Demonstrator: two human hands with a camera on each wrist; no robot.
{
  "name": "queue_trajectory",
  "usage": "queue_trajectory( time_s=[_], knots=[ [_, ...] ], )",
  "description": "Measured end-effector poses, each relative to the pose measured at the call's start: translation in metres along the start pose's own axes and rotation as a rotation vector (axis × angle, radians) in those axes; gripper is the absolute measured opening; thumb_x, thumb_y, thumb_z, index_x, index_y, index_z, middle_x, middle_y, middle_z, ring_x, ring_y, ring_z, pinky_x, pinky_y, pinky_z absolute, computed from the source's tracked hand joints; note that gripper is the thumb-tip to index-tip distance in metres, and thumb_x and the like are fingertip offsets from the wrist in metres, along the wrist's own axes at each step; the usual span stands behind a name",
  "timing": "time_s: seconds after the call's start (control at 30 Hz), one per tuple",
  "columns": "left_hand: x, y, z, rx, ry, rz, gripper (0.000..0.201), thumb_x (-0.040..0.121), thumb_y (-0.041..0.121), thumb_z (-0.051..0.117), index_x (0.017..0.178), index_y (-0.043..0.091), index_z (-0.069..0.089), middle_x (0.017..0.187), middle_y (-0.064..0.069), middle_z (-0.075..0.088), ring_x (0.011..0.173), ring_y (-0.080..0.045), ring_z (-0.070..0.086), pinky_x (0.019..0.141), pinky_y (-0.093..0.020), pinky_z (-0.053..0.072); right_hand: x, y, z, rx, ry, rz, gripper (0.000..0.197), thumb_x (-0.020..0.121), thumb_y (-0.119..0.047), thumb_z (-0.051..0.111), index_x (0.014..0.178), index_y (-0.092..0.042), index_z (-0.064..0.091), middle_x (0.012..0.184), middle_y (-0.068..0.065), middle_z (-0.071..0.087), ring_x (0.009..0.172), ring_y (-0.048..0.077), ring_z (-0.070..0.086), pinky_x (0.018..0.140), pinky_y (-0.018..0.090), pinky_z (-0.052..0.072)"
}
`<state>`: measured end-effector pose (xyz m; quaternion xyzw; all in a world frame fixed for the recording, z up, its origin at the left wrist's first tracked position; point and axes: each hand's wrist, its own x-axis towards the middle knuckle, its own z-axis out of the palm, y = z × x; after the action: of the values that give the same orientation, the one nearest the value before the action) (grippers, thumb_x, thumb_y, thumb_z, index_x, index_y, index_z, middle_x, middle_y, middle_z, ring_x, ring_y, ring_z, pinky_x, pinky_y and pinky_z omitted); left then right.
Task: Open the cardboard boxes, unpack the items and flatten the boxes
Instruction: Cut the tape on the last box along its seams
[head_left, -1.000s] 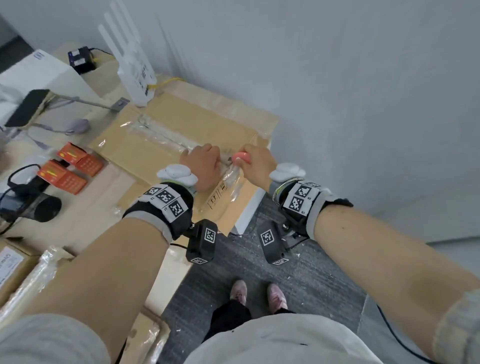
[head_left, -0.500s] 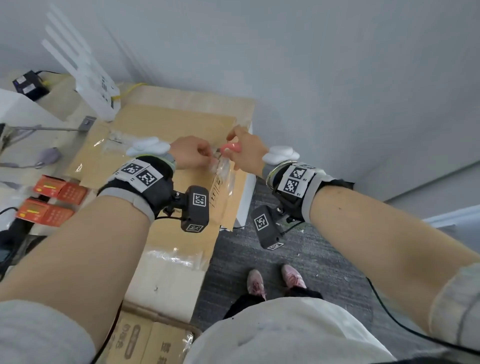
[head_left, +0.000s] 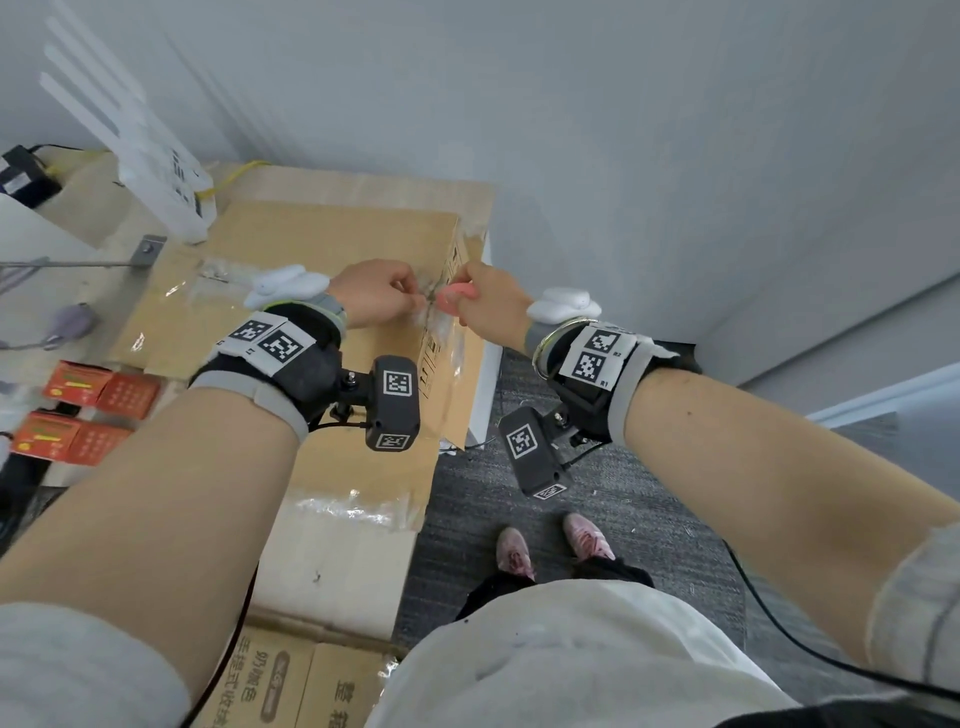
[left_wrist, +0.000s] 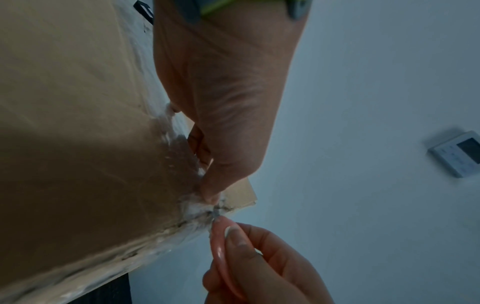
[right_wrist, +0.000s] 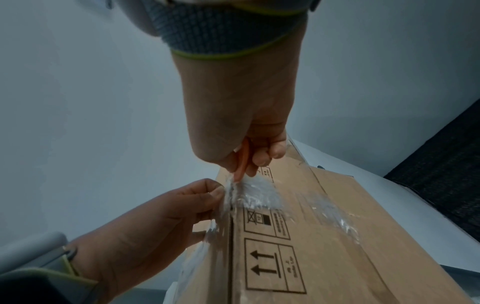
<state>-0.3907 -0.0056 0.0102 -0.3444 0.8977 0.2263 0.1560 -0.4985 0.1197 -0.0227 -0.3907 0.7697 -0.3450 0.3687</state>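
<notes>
A large taped cardboard box (head_left: 332, 244) lies on the desk by the wall, its printed side (right_wrist: 298, 257) hanging toward the floor. My left hand (head_left: 387, 296) pinches the crumpled clear tape (right_wrist: 249, 193) at the box's right edge. My right hand (head_left: 485, 304) grips a small pink cutter (head_left: 454, 297), whose tip meets the tape just beside the left fingertips (left_wrist: 210, 195). In the left wrist view the pink cutter (left_wrist: 219, 242) lies under the right thumb, pointing at the torn tape (left_wrist: 197, 207). The blade itself is hidden in the tape.
A white router (head_left: 156, 171) with antennas stands behind the box near the wall. Orange packets (head_left: 78, 410) lie at the desk's left. More cardboard boxes (head_left: 291, 680) stand below the desk edge. Grey carpet (head_left: 597, 519) and my feet (head_left: 550, 543) are to the right.
Both hands have stayed together at the box's right edge, working the tape. The head view has swung right and down, so the box and desk things sit further left in the picture.
</notes>
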Motion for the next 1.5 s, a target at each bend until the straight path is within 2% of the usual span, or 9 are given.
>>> queue_trajectory(
  time_s=[0.27, 0.4, 0.63, 0.73, 0.87, 1.0, 1.17, 1.27, 1.5],
  knots=[
    [-0.001, 0.007, -0.015, -0.049, -0.008, 0.009, 0.004, 0.094, 0.020, 0.055, 0.096, 0.016, 0.055, 0.098, 0.000, 0.054, 0.090, -0.018, 0.048, 0.076, -0.028, 0.032, -0.007, 0.000, -0.002, -0.007, -0.037, -0.029, 0.013, 0.094, -0.020, 0.048, 0.102, -0.011, 0.053, 0.092, 0.003, 0.061, 0.085, 0.018, 0.059, 0.058, 0.022, 0.040],
    [0.001, 0.009, -0.012, 0.012, -0.030, -0.025, 0.013, 0.094, 0.021, 0.053, 0.100, 0.010, 0.058, 0.097, -0.004, 0.054, 0.088, -0.020, 0.048, 0.066, -0.029, 0.034, -0.015, 0.000, -0.007, -0.012, -0.158, -0.022, 0.012, 0.093, -0.018, 0.051, 0.081, -0.020, 0.054, 0.071, -0.004, 0.059, 0.062, 0.007, 0.054, 0.049, 0.014, 0.037],
    [0.012, 0.018, -0.023, 0.043, -0.014, -0.126, 0.036, 0.099, 0.027, 0.037, 0.070, 0.008, 0.050, 0.070, -0.006, 0.046, 0.071, -0.026, 0.045, 0.059, -0.030, 0.031, -0.017, 0.008, -0.012, 0.140, -0.014, 0.008, 0.014, 0.090, -0.028, 0.058, 0.096, -0.018, 0.051, 0.076, -0.001, 0.070, 0.051, 0.008, 0.062, 0.054, 0.021, 0.044],
    [0.017, 0.019, -0.025, 0.153, 0.007, -0.094, 0.019, 0.097, 0.011, 0.043, 0.096, -0.001, 0.058, 0.082, -0.008, 0.055, 0.083, -0.028, 0.052, 0.065, -0.030, 0.035, -0.015, 0.011, -0.015, 0.149, 0.032, 0.012, 0.013, 0.092, -0.028, 0.054, 0.099, -0.018, 0.048, 0.076, -0.003, 0.069, 0.049, 0.004, 0.063, 0.053, 0.020, 0.040],
    [0.019, 0.026, -0.029, 0.305, -0.063, -0.015, 0.059, 0.095, 0.005, 0.050, 0.149, 0.009, 0.027, 0.144, -0.013, 0.044, 0.124, -0.032, 0.048, 0.090, -0.032, 0.038, -0.009, 0.012, -0.013, 0.178, 0.041, 0.039, 0.012, 0.095, -0.025, 0.050, 0.101, -0.016, 0.045, 0.079, -0.001, 0.069, 0.049, 0.006, 0.062, 0.054, 0.023, 0.042],
    [0.028, 0.030, -0.037, 0.441, -0.186, -0.025, 0.073, 0.093, 0.011, 0.056, 0.153, 0.015, 0.014, 0.138, -0.014, 0.049, 0.099, -0.027, 0.055, 0.069, -0.029, 0.042, -0.005, 0.009, -0.011, 0.191, 0.021, 0.043, 0.013, 0.097, -0.024, 0.047, 0.101, -0.012, 0.045, 0.081, 0.002, 0.067, 0.050, 0.010, 0.060, 0.053, 0.022, 0.041],
    [0.037, 0.030, -0.036, 0.602, -0.135, -0.036, 0.075, 0.087, 0.025, 0.068, 0.148, 0.012, 0.028, 0.147, -0.016, 0.034, 0.128, -0.033, 0.044, 0.098, -0.035, 0.039, -0.001, 0.010, -0.008, 0.207, 0.003, 0.064, 0.017, 0.099, -0.025, 0.046, 0.105, -0.010, 0.044, 0.084, 0.004, 0.067, 0.051, 0.012, 0.057, 0.051, 0.020, 0.042],
    [0.041, 0.029, -0.031, 0.572, -0.081, 0.033, 0.079, 0.080, 0.027, 0.074, 0.142, 0.001, 0.033, 0.146, -0.019, 0.033, 0.122, -0.036, 0.048, 0.099, -0.041, 0.044, 0.003, 0.008, -0.010, 0.207, -0.002, 0.073, 0.014, 0.099, -0.022, 0.045, 0.106, -0.009, 0.042, 0.082, 0.004, 0.065, 0.049, 0.011, 0.054, 0.043, 0.014, 0.039],
    [0.037, 0.028, -0.035, 0.495, -0.121, 0.297, 0.080, 0.080, 0.019, 0.074, 0.148, 0.019, 0.032, 0.143, -0.008, 0.041, 0.126, -0.027, 0.045, 0.094, -0.031, 0.039, 0.005, 0.013, -0.010, 0.249, 0.006, 0.076, 0.016, 0.096, -0.024, 0.048, 0.105, -0.011, 0.042, 0.077, 0.002, 0.062, 0.055, 0.013, 0.048, 0.055, 0.023, 0.041]
  ],
)
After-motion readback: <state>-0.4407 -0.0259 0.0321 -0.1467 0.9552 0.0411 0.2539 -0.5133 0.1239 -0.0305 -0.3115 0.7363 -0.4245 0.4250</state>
